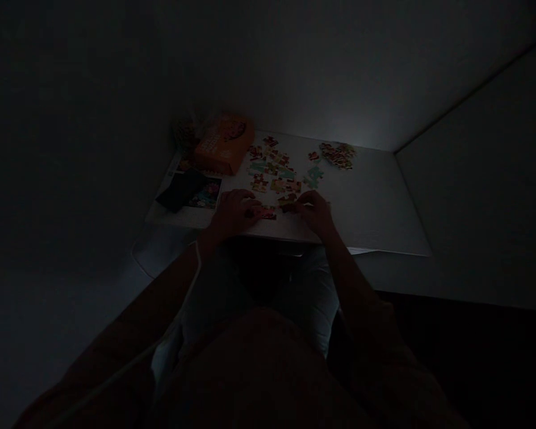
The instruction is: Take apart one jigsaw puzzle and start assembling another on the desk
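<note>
My left hand [234,210] lies low on the white table, fingers and thumb curved around the left end of a red, patterned strip of jigsaw puzzle pieces [268,212]. To its right, my right hand [316,211] pinches a dark jigsaw puzzle piece [288,207] at the strip's upper right. Just above that piece lies a yellowish puzzle piece [287,199]. Farther back, several partly joined puzzle pieces [272,168] form a loose patch. The light is very dim, so the pieces' prints and exact joints are hard to make out.
An orange box [226,146] stands at the back left. In front of it are a printed picture sheet [208,192] and a black object [181,189]. A heap of loose pieces [338,155] sits at the back right, near light green pieces [313,177]. Walls border the table [379,202].
</note>
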The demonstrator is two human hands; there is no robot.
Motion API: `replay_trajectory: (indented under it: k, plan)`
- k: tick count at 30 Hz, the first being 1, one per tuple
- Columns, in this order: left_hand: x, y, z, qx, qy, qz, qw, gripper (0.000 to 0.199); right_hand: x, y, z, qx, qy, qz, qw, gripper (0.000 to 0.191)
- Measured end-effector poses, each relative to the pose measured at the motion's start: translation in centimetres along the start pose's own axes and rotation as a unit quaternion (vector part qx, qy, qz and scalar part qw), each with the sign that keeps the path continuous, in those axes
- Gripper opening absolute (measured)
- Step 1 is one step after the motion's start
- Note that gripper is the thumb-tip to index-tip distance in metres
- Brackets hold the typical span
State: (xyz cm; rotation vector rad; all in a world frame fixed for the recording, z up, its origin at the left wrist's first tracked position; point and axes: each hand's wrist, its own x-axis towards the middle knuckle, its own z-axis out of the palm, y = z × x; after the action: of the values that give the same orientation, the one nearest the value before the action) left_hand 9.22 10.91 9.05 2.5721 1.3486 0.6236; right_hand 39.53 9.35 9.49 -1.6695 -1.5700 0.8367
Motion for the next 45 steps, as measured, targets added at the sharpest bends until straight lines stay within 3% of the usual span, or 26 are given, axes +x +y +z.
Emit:
replay_trajectory:
  k: [3, 8, 15, 19, 22, 28, 33, 40, 45]
  plan:
    - [-1.1, 1.9, 0.3, 0.012, 0.001, 0.005, 1.000, 0.034, -1.5, -0.5, 1.1, -0.028, 0.015, 0.019, 0.999, 0.029]
    - [-2.7, 5.1, 1.4, 0.028, -0.015, 0.034, 0.999, 0.048, -2.3, -1.7, 1.0, -0.103, -0.019, 0.005, 0.994, 0.037]
    - [-3.1, 6.4, 1.6, 0.064, -0.046, 0.013, 0.997, 0.064, -2.1, -1.7, 1.5, -0.217, -0.052, -0.034, 0.974, 0.041]
    - [-3.0, 6.6, 1.6, 0.069, -0.055, 0.010, 0.996, 0.066, -1.9, -1.8, 1.5, -0.262, -0.072, -0.064, 0.960, 0.044]
    - [-3.0, 6.6, 1.7, 0.067, -0.049, 0.004, 0.997, 0.065, -2.2, -1.3, 0.6, -0.278, -0.049, -0.082, 0.956, 0.046]
    - [-2.9, 6.5, 1.2, 0.054, -0.062, 0.021, 0.996, 0.060, -2.9, 2.9, -5.2, -0.346, 0.058, -0.024, 0.936, 0.056]
    - [-1.6, 5.1, 0.6, 0.052, -0.058, 0.011, 0.997, 0.052, -2.8, 6.5, -8.9, -0.353, 0.051, -0.011, 0.934, 0.067]
    - [-0.3, 2.3, 0.1, 0.036, -0.074, 0.043, 0.996, 0.049, -1.5, 7.2, -7.8, -0.338, 0.067, -0.043, 0.938, 0.052]
    - [-0.4, 2.5, 0.1, 0.040, -0.087, 0.038, 0.995, 0.048, -0.5, 6.6, -7.3, -0.323, 0.088, -0.032, 0.942, 0.047]
